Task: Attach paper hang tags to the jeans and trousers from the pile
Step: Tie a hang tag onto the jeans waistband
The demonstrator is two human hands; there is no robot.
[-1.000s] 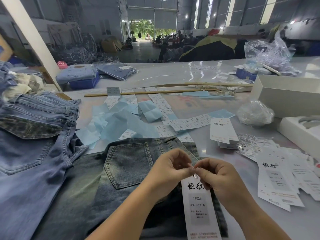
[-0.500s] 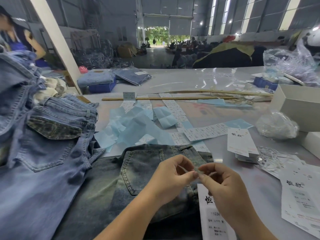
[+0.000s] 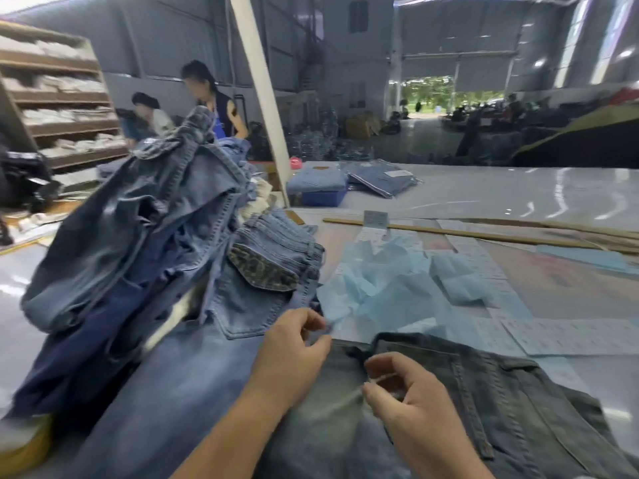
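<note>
whole view motion-blurred, grey jeans (image 3: 501, 402) cut off by near and right edges, whatever the right hand (image 3: 408, 402) pinches too blurred to tell, print on sticker sheets (image 3: 570, 337) illegible, far workers (image 3: 207, 98) indistinct

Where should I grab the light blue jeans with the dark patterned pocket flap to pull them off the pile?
Take the light blue jeans at the waistband's near corner, coming from the right, where the left hand already hovers. That stitched edge lies exposed toward the crumpled blue tissue paper, while the heaped denim pile buries their left side.
</note>
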